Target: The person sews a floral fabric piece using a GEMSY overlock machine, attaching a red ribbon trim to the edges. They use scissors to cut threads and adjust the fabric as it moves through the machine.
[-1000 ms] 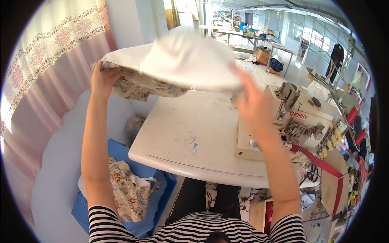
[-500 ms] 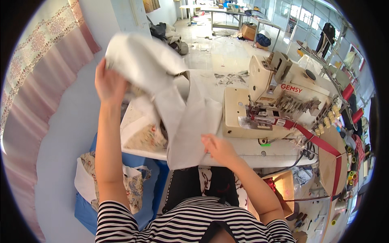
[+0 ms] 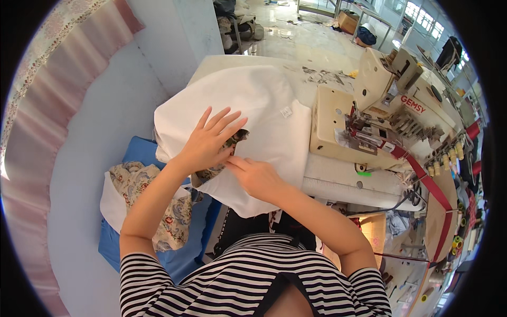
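Note:
A large white cloth (image 3: 259,100) lies spread over the table to the left of the sewing machine, its near edge hanging toward my lap. Part of it is turned back, so a dark floral side (image 3: 208,174) shows at an opening in the middle. My left hand (image 3: 206,145) rests on the cloth beside that opening, fingers spread. Just to its right, my right hand (image 3: 257,178) has its fingers together, pinching the cloth at the edge of the opening. The fingertips of both hands nearly meet there. A small white label (image 3: 285,112) sits on the cloth's right side.
The cream sewing machine (image 3: 338,121) stands at the right, with a red ribbon (image 3: 417,165) running through it. At my left, floral cloth (image 3: 177,216) lies on a blue container (image 3: 140,150). A pink curtain (image 3: 63,100) hangs by the wall. An open cardboard box (image 3: 372,230) sits below the table.
The white cloth, held up and swinging before, now lies flat across the table. My left hand has come down and right onto it; my right hand has moved left to the floral opening.

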Tool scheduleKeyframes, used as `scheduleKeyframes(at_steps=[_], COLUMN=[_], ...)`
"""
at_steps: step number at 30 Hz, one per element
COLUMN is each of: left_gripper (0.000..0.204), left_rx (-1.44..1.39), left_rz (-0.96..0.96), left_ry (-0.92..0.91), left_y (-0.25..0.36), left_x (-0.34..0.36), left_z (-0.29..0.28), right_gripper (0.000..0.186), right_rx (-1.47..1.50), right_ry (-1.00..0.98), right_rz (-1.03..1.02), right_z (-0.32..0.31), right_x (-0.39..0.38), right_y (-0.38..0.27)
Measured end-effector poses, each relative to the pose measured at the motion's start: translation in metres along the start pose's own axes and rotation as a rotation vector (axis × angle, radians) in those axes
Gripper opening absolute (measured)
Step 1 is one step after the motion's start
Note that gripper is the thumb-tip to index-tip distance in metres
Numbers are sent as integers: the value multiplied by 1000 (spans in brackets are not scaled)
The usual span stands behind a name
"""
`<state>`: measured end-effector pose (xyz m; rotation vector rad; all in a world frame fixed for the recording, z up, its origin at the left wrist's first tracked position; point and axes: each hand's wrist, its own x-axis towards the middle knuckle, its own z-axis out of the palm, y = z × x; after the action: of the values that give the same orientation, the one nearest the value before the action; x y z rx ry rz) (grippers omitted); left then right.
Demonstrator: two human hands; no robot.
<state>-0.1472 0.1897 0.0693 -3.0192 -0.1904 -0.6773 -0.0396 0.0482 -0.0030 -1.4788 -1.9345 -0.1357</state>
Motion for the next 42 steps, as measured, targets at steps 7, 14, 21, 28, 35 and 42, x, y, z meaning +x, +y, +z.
scheduleKeyframes(at_steps=[7,14,21,28,35,42], left_gripper=[35,48,41,31,28,23], left_rx=[57,-429,-202,-378,-712,-690], left_rz=[-37,-193,208,76,165,278], left_ry=[157,662,626,224,115,2], left_y=[-42,-94,53,103,118,128], left_x=[39,118,232,212,155,161], left_z=[29,-15,33,138,78,91], right_gripper=[37,27,13,23,40,32], right_rx=[-263,192,411,233,289,718], right_ry=[-447,313,578,666,309,510], right_rz=[34,-116,425,937,1102,992], right_z=[-21,-74,-138,-150,-142,-125], right_x=[32,55,-62,-131,-118,-126], right_y=[-2,-24,16,9,58,68])
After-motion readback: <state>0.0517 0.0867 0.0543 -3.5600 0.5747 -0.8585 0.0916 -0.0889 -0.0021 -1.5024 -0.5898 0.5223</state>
